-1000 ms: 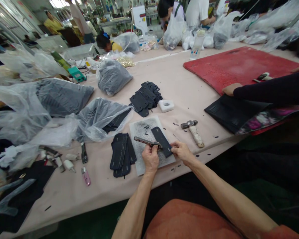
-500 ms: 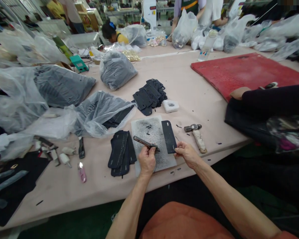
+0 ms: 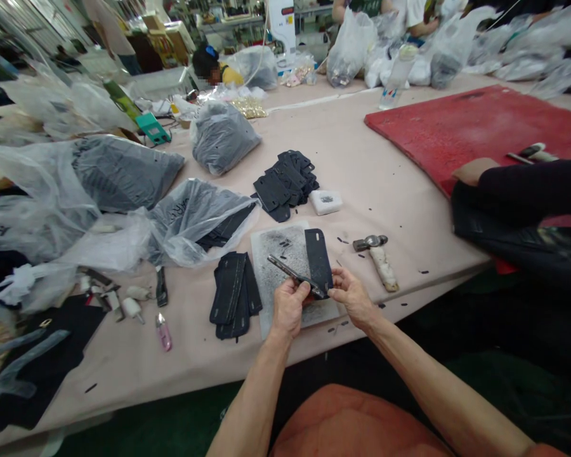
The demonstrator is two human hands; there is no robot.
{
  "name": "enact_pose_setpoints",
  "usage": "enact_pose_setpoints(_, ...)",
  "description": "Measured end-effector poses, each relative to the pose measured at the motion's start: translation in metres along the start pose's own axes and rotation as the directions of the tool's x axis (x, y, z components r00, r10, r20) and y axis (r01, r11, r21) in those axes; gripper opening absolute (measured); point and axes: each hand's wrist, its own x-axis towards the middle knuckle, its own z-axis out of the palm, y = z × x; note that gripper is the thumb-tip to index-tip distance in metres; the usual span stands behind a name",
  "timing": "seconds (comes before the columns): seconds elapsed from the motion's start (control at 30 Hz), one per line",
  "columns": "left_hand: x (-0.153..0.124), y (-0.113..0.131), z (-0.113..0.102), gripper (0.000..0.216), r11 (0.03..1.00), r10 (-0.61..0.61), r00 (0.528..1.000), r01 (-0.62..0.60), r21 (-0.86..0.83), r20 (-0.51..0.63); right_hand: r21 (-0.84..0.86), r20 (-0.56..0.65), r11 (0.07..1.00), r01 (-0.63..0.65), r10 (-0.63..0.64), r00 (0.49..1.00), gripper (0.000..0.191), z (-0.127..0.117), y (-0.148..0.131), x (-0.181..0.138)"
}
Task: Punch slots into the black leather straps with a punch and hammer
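My left hand (image 3: 289,309) grips a long dark metal punch (image 3: 288,270) that slants down to the right. Its lower end lies over the near end of a black strip (image 3: 318,247) with rounded corners and a slot at its far end. With thumb and fingertips, my right hand (image 3: 354,298) pinches the strip's near right corner. Beneath the strip lies a pale board (image 3: 278,247) speckled black. Left of the board is a small stack of black pieces (image 3: 233,295). A ball-peen hammer (image 3: 383,266) with a wrapped handle rests to the right.
Beyond the board are a heap of black pieces (image 3: 288,181) and a white block (image 3: 326,202). Pink-handled snips (image 3: 162,333) lie left, near plastic bags (image 3: 195,212). At right, a co-worker's arm (image 3: 528,184) reaches over a red board (image 3: 480,133).
My left hand has brought the punch right and down, over the strip's near end. The strip has shifted slightly left on the board, with my right hand still at its corner.
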Motion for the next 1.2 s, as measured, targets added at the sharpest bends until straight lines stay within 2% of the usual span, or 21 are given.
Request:
enact_pose_setpoints(0.17,-0.005,0.005,0.005,0.044,0.998,-0.053,0.999,0.054,-0.036,0.01,0.114,0.1,0.993,-0.007,-0.004,0.995,0.062,-0.005,0.007,0.0)
enact_pose_setpoints(0.23,-0.006,0.005,0.006,0.045,0.996,-0.058,0.998,0.058,-0.067,0.007,0.095,0.112,0.994,0.049,-0.06,0.992,0.071,-0.009,0.007,0.001)
enact_pose_setpoints(0.3,-0.007,0.005,0.005,0.045,0.994,-0.067,0.998,0.068,-0.09,0.014,-0.004,0.127,0.99,0.139,-0.137,0.982,0.073,-0.012,0.005,0.0)
enact_pose_setpoints(0.4,-0.009,0.006,0.004,0.046,0.99,-0.09,0.995,0.094,-0.11,0.039,-0.262,0.217,0.931,0.255,-0.201,0.955,0.046,-0.017,-0.001,-0.002)
enact_pose_setpoints(0.47,-0.011,0.008,0.003,0.047,0.987,-0.096,0.994,0.101,-0.123,0.048,-0.351,0.267,0.889,0.294,-0.206,0.941,0.029,-0.018,-0.004,-0.003)
enact_pose_setpoints(0.67,-0.014,0.011,0.003,0.046,0.984,-0.097,0.995,0.101,-0.146,0.034,-0.308,0.242,0.91,0.277,-0.207,0.948,0.009,-0.016,-0.002,-0.001)
enact_pose_setpoints(0.77,-0.014,0.008,0.002,0.046,0.984,-0.083,0.997,0.084,-0.157,0.011,-0.322,0.257,0.9,0.294,-0.216,0.942,0.008,-0.016,-0.002,-0.003)
enact_pose_setpoints(0.83,-0.013,0.006,0.001,0.046,0.983,-0.069,0.997,0.063,-0.171,-0.028,-0.312,0.281,0.911,0.269,-0.182,0.942,0.011,-0.018,-0.004,-0.006)
enact_pose_setpoints(0.9,-0.012,0.005,-0.002,0.045,0.983,-0.053,0.995,0.038,-0.18,-0.08,-0.328,0.272,0.927,0.182,-0.092,0.958,0.015,-0.021,-0.004,-0.01)
enact_pose_setpoints(1.0,-0.01,0.006,-0.009,0.045,0.988,-0.019,0.988,-0.005,-0.155,-0.152,-0.36,0.17,0.933,0.026,0.038,0.985,0.025,-0.03,-0.003,-0.015)
enact_pose_setpoints(1.1,-0.008,0.007,-0.015,0.046,0.991,0.004,0.982,-0.028,-0.128,-0.186,-0.357,0.099,0.934,-0.027,0.067,0.993,0.034,-0.043,-0.004,-0.021)
enact_pose_setpoints(1.2,-0.006,0.007,-0.019,0.043,0.992,0.039,0.979,-0.062,-0.111,-0.199,-0.449,0.037,0.892,-0.055,0.08,0.996,0.04,-0.061,-0.006,-0.033)
